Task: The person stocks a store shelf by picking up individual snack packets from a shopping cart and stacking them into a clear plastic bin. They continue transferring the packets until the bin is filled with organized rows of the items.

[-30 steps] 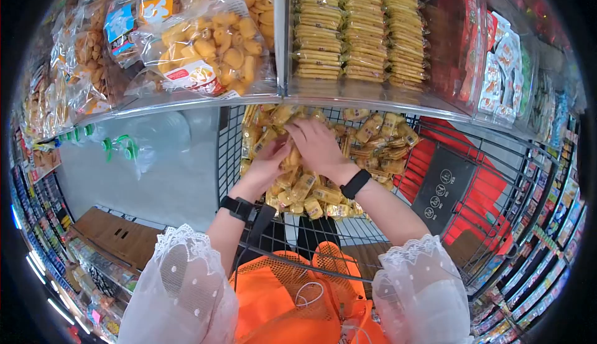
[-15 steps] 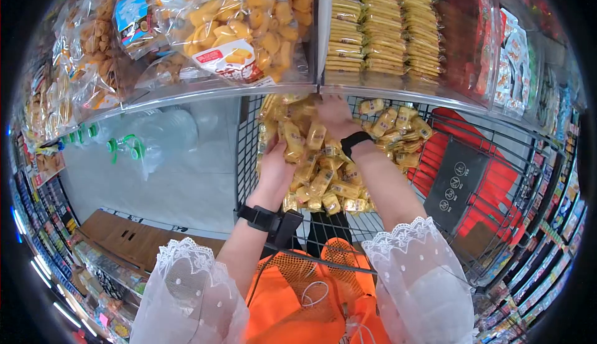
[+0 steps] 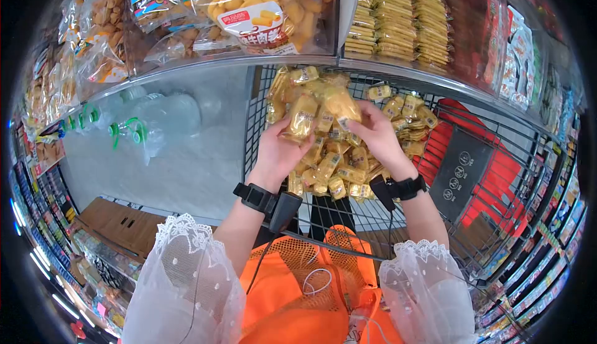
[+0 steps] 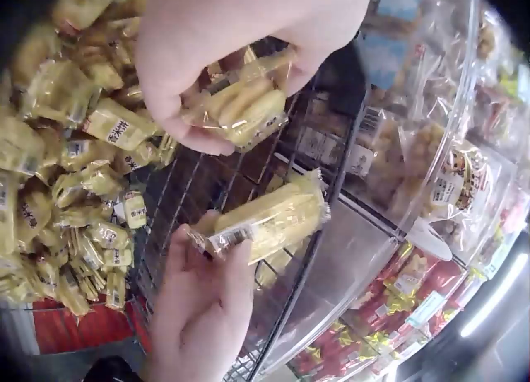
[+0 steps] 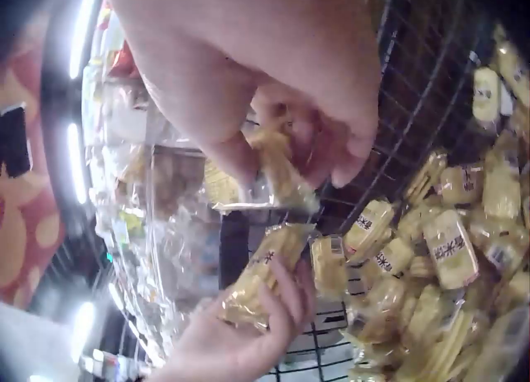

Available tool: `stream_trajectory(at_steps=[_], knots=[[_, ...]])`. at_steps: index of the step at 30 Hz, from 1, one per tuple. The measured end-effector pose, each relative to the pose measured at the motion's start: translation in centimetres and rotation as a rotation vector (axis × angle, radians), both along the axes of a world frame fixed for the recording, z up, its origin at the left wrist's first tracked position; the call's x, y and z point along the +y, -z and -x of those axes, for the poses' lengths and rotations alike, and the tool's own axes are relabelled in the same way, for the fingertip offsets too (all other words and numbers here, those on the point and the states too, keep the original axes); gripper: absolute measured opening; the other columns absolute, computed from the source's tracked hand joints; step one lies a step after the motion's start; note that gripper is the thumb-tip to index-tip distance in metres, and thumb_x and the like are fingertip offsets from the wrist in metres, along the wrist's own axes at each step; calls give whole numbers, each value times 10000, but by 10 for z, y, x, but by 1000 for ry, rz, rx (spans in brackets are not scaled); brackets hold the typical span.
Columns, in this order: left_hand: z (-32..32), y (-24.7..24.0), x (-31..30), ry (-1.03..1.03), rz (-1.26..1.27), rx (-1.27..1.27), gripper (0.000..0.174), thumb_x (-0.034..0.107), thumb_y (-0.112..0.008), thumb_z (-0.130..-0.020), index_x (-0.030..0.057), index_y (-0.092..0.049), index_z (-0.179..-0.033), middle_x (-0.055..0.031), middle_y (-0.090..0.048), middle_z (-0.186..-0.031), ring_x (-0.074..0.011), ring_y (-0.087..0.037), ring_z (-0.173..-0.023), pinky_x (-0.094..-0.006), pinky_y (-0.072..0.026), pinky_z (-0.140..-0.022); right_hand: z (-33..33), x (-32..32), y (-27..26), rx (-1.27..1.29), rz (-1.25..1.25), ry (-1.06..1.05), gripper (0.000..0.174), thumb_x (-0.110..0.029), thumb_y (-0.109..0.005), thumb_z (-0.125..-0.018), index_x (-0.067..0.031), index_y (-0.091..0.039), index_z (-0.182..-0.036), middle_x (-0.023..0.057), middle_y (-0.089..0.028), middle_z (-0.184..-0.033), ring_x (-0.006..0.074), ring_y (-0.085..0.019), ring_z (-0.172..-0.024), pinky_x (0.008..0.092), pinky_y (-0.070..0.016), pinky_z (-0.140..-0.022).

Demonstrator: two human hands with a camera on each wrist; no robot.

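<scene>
Both hands are over a wire shopping cart (image 3: 252,120) that holds a heap of yellow cracker packets (image 3: 333,167) in clear wrappers. My left hand (image 3: 278,153) holds one cracker packet (image 3: 303,117), tilted upright, with the fingers around its lower end. To its right, my right hand (image 3: 380,134) pinches another packet (image 3: 341,104) by its near end. In the left wrist view, the left hand's packet (image 4: 248,108) shows round crackers through the film. The right hand's packet (image 4: 277,220) lies long across that view.
A clear-walled shelf overhangs the cart's far end, with stacked yellow packets (image 3: 398,17) and large snack bags (image 3: 267,17). Plastic bottles with green caps (image 3: 165,120) lie left of the cart. A dark panel with icons (image 3: 461,167) and red material (image 3: 491,198) are at the right.
The right hand reached in under the shelf edge, then came back toward me with a packet. The left hand keeps its packet. The camera view has shifted, moving the shelf up and right.
</scene>
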State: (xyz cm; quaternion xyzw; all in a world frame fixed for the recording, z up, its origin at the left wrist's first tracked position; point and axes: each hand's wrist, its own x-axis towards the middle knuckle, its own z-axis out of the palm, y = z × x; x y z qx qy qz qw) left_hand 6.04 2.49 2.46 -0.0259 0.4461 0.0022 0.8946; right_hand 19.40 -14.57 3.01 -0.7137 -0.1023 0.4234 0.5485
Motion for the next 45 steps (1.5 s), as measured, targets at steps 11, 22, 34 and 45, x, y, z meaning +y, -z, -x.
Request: stream_trajectory(at_steps=[11, 22, 34, 45], knots=[[8, -14, 4, 435, 256, -337, 386, 223, -374, -915, 30, -428, -1245, -139, -507, -1219, -260, -507, -1079, -425, -447, -823, 1, -14, -30, -837, -340, -584, 428, 131, -555, -598, -54, -439, -967, 180, -505, -1129, 387, -499, -1056, 423, -425, -916], [-9, -24, -35, 384, -138, -380, 460, 157, -474, -919, 12, -315, -1326, -96, -462, -1258, -179, -466, -1155, -343, -382, -975, 25, -29, -44, -784, 160, -54, 586, -93, -633, -736, 13, -371, -1249, 213, -491, -1149, 351, -488, -1092, 419, -412, -913], [10, -11, -48, 381, -318, 67, 449, 304, -465, -938, 44, -363, -1289, -73, -493, -1219, -197, -512, -1086, -359, -431, -916, 56, -1, -14, -677, 202, -285, 384, -162, -517, -828, 53, -493, -1146, 251, -495, -1100, 393, -497, -980, 434, -400, -876], [24, -22, -26, 156, -180, 43, 484, 415, -406, -935, 98, -379, -1300, -113, -492, -1249, -237, -472, -1156, -409, -357, -998, 31, 102, 153, -877, 522, -563, 304, -143, -543, -789, -100, -589, -1086, 116, -539, -1143, 305, -417, -1174, 450, -339, -956]])
